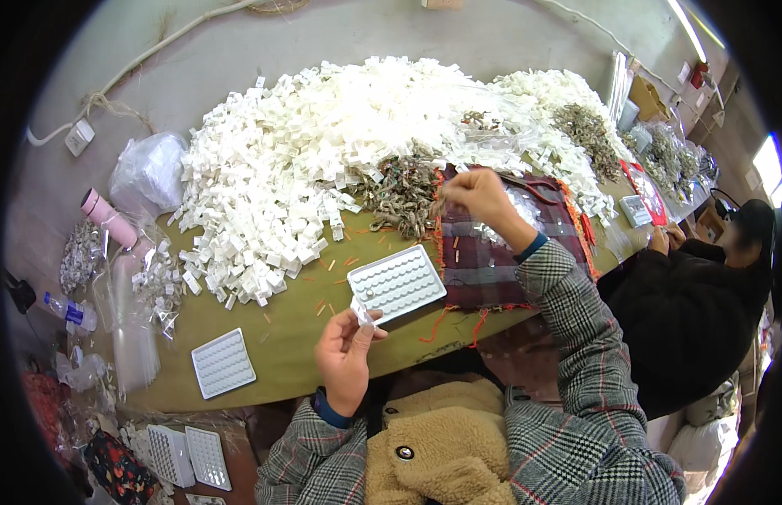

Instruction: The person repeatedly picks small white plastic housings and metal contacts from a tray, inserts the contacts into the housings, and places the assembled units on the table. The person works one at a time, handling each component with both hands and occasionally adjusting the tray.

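Observation:
My left hand (344, 355) is closed on a small white plastic box (361, 311), held at the near left corner of a pale compartment tray (414, 282). One small round shiny piece sits in that tray close to the box. My right hand (485, 200) is raised above the edge of a dark plaid cloth (492, 273), its fingertips pinched together. Whatever they hold, if anything, is too small to make out. Just left of those fingers lies a heap of small grey-brown pieces (397, 195). Clear small pieces (519, 212) rest on the cloth behind my right wrist.
A large mound of white plastic boxes (298, 143) covers the table's back. Another compartment tray (223, 363) lies at the front left. Beyond it are plastic bags and a pink flask (110, 217). A person in black (694, 311) sits at the right, hands on a red-edged tray.

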The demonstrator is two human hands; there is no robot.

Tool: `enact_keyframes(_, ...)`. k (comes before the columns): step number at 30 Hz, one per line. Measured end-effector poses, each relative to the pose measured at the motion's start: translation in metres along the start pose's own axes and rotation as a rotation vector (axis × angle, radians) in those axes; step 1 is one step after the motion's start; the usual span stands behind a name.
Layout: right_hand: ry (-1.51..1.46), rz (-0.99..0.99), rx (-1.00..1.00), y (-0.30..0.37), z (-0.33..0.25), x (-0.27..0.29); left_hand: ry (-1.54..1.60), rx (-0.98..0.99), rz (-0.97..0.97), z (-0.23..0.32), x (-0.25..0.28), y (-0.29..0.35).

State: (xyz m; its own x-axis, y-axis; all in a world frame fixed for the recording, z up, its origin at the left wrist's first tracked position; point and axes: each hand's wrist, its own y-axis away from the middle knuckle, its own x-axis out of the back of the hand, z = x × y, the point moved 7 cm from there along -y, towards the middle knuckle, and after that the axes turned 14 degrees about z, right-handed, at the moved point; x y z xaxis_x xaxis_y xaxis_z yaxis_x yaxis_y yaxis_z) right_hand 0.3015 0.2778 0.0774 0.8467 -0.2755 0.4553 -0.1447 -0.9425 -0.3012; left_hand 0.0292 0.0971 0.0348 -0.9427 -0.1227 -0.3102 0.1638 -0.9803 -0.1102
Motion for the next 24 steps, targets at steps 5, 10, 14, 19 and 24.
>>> enact_keyframes(5,-0.353,0.089,0.113,0.013,-0.05,0.021,0.37,0.495,-0.059,-0.007,-0.023,-0.013)
enact_keyframes(10,-0.428,0.03,0.063,0.061,-0.088,0.017,0.589,0.623,-0.228,0.006,-0.056,-0.014)
enact_keyframes(14,-0.428,-0.028,-0.019,0.124,-0.099,0.017,0.657,0.661,-0.3,0.011,-0.068,0.005)
enact_keyframes(19,-0.279,0.111,0.23,0.199,-0.115,0.031,0.723,0.714,-0.481,0.016,-0.073,0.046)
enact_keyframes(24,-0.42,0.049,0.63,0.251,-0.134,0.036,0.643,0.514,-0.377,0.019,-0.048,0.065)
